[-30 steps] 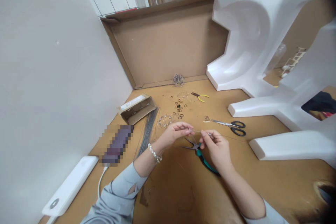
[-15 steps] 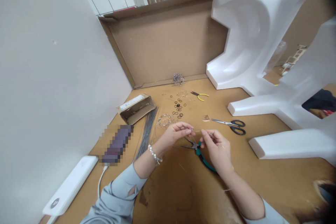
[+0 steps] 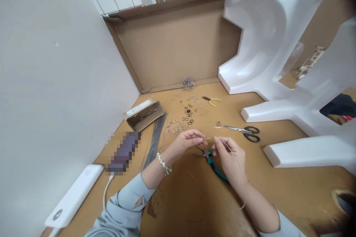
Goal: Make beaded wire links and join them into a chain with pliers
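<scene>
A thin metal wire (image 3: 208, 138) spans the small gap between my hands. My left hand (image 3: 189, 139) pinches it between thumb and fingers, where a small clear piece partly shows. My right hand (image 3: 230, 157) pinches the other side, and a loose length of wire trails back over that hand and wrist. Pliers with teal-and-black handles (image 3: 216, 170) lie under my right hand, jaws pointing left. Just beyond my left hand rests a ring of wire with clear beads (image 3: 175, 127). Small dark rings (image 3: 189, 112) are scattered farther back.
Scissors (image 3: 246, 131) and yellow-handled pliers (image 3: 211, 101) lie to the right. A tangled wire bundle (image 3: 188, 82) sits at the back. Left are a small cardboard box (image 3: 146, 114), straight wires (image 3: 155, 140), a phone (image 3: 125, 152) and a white power bank (image 3: 75, 196). White foam (image 3: 297, 153) borders the right.
The loose wire end has swung from pointing right across the table to hanging back over my right hand and wrist. Both hands keep their pinch in nearly the same place.
</scene>
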{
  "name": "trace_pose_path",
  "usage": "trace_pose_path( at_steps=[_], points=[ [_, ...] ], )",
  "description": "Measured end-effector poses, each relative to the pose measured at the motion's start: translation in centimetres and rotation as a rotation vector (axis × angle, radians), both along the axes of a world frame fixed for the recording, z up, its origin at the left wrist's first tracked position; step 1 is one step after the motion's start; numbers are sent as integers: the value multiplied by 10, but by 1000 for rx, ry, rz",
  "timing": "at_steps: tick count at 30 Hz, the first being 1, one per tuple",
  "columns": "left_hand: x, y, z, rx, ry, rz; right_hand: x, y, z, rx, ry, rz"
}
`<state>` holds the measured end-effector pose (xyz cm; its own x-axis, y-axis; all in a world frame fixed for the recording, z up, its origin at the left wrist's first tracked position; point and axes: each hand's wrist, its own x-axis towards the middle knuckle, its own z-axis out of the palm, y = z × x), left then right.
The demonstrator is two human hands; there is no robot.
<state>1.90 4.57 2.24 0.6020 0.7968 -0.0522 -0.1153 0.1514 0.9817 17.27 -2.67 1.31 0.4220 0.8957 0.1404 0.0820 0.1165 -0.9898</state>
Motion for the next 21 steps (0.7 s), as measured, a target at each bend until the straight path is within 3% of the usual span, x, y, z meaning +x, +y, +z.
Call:
trace_pose_path(
  at_steps=[7,10,12,14,15,18,21],
  points=[
    [2,-2,2,70,71,28,0,1,-5,41,-69,2],
    [5,-5,0,289,205,136,-1,4,-7,-15,-50,73],
    [7,-9,-1,518,321,223,-2,8,-10,-87,77,145],
    [8,-11,-2,644,377,245,-2,11,-11,-128,273,217],
    [8,-12,-2,626,362,237,-2,13,-12,-140,374,256],
    [8,-11,1,382,233,219,-1,15,-13,-181,583,387],
    [8,-10,5,230,151,206,1,16,-12,-206,615,455]
  ],
)
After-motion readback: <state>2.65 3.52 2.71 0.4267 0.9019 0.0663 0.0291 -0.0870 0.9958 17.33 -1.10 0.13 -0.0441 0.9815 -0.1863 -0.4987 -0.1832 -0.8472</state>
